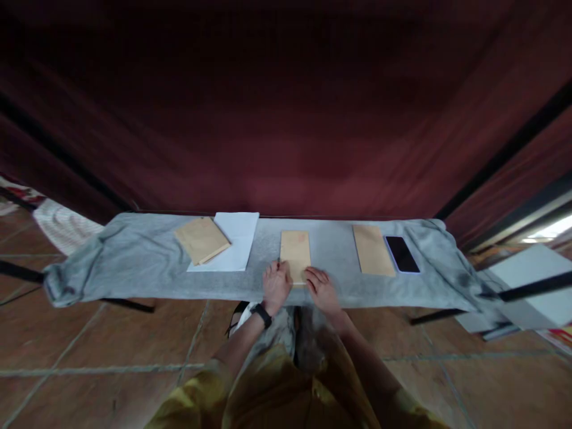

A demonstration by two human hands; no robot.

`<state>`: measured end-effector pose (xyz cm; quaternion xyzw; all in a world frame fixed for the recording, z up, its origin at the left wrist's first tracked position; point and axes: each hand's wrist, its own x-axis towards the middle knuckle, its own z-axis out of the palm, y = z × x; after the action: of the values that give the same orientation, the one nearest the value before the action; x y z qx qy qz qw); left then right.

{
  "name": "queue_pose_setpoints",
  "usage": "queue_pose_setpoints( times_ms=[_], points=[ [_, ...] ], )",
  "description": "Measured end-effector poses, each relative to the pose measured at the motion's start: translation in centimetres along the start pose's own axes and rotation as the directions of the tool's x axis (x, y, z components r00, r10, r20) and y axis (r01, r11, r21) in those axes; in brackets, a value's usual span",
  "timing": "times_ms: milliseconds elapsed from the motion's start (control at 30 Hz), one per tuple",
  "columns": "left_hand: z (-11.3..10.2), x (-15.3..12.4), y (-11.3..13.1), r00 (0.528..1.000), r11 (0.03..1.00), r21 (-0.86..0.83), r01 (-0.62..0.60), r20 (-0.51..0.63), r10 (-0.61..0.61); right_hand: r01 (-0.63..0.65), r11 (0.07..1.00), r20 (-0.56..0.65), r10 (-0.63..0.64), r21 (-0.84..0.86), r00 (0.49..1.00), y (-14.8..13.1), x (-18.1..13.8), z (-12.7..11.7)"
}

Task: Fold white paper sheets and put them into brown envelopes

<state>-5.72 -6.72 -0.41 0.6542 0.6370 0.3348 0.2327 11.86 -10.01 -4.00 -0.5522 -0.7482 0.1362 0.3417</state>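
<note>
A tan envelope (pixel 295 253) lies upright in the middle of a narrow table covered with grey cloth (pixel 143 262). My left hand (pixel 276 286), with a black watch on its wrist, rests at the envelope's lower left corner, fingers curled on its edge. At the lower right corner sits my right hand (pixel 322 289), fingertips pressed on the envelope's bottom edge.
A stack of tan envelopes (pixel 202 239) lies on white paper (pixel 236 238) at the left. Another tan envelope (pixel 372 249) and a black phone (pixel 401 254) lie at the right. A dark red curtain hangs behind. The floor is tiled, and a white board (pixel 531 286) stands at the right.
</note>
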Motion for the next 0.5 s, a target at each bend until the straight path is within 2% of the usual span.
queue_pose_setpoints(
  times_ms=[100, 167, 300, 500],
  points=[
    [1.6, 1.9, 0.7, 0.961, 0.956, 0.117, -0.268, 0.099, 0.258, 0.003, 0.997, 0.01, -0.002, -0.079, 1.0, 0.4, -0.2, 0.6],
    [3.2, 3.8, 1.1, 0.922, 0.931, 0.062, -0.361, 0.174, 0.346, 0.008, 0.995, 0.013, -0.006, -0.101, 1.0, 0.5, -0.2, 0.7],
    [5.9, 8.0, 1.0, 0.895, 0.927, 0.05, -0.371, 0.285, 0.342, 0.025, 0.994, 0.017, -0.023, -0.109, 1.0, 0.5, -0.3, 0.7],
    [7.4, 12.2, -0.4, 0.862, 0.9, 0.111, -0.421, 0.358, 0.358, 0.003, 0.996, 0.031, 0.0, -0.086, 1.0, 0.1, -0.1, 0.6]
  ],
)
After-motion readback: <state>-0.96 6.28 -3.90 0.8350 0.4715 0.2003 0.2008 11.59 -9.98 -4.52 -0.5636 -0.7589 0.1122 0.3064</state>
